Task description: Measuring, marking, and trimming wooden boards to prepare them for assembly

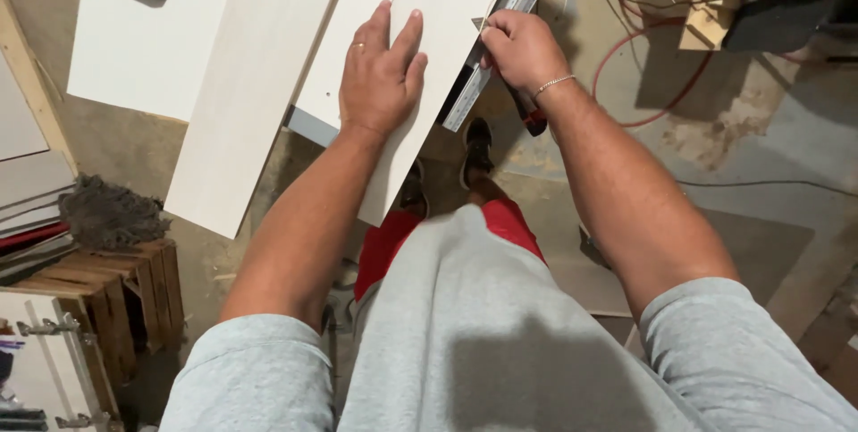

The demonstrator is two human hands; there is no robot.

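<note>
Head view, looking down.

Item 1: pale whitish laminated wooden board (429,57), long and flat, lying slantwise over other white panels (152,48); its near end overhangs the floor above the person's shoes.

Item 2: left hand (380,75), fingers spread and flat, palm pressed on the board's middle, gripping nothing.

Item 3: right hand (523,48), fingers curled shut around a small tool at the board's right edge; the tool is mostly hidden, with a red-and-black end (534,119) showing below the wrist.

Item 4: grey metal ruler (505,30), laid along that right edge, touching the right hand.

Item 5: red cable (617,48) on the concrete floor, well apart.

Step judged: marking or scoring along the ruler while the board is pinned. The next move would call for steady downward pressure from the left palm and the ruler kept flush to the edge.
</note>
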